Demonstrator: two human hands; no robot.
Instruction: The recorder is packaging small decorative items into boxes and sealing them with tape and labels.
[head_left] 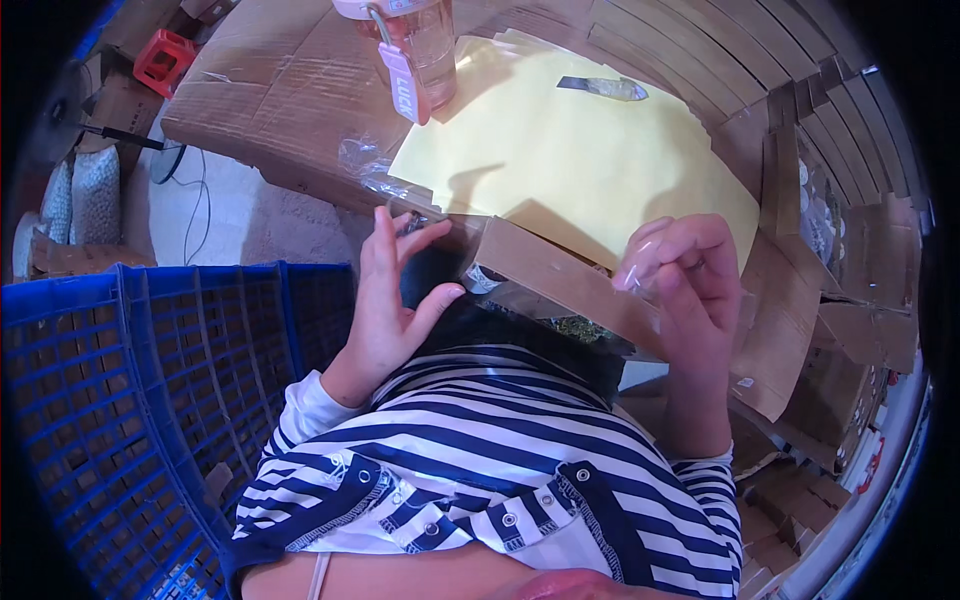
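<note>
My left hand (392, 297) is raised in front of my chest with fingers spread, holding nothing, close to the edge of a cardboard-covered table (270, 90). My right hand (690, 285) has its fingertips pinched on a clear plastic bag (560, 312) holding dark dried material, which lies against a brown cardboard flap (560, 278). A stack of yellow sheets (560, 150) lies on the table just beyond both hands.
A blue plastic crate (130, 400) stands at my left. A clear water bottle with a pink strap (415, 45) stands on the table, with a small filled clear packet (605, 88) on the yellow sheets. Stacked cardboard boxes (840, 300) fill the right side.
</note>
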